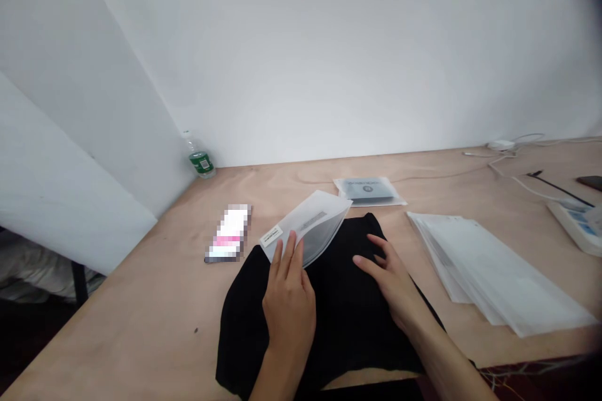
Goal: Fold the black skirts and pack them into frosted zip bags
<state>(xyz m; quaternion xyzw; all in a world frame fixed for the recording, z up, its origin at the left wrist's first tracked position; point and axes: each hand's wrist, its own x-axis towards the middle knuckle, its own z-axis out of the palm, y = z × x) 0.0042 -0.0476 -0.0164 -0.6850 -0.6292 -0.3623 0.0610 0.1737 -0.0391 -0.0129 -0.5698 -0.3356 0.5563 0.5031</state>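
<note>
A black cloth garment (345,319) lies spread on the table in front of me, reaching its near edge. My left hand (289,304) is on a frosted plastic bag (313,216) with a small white label, its fingers laid over the bag's near side and the thumb mostly out of sight. The bag is bent and slopes above the garment's far left part. My right hand (392,282), fingers apart, rests at the garment's right side and holds nothing.
A packed bag (369,191) lies behind the garment. Several flat frosted bags (498,269) are fanned out at the right. Left of the garment is a phone (229,233); a bottle (201,160) stands by the wall. A power strip (576,225) and cables lie far right.
</note>
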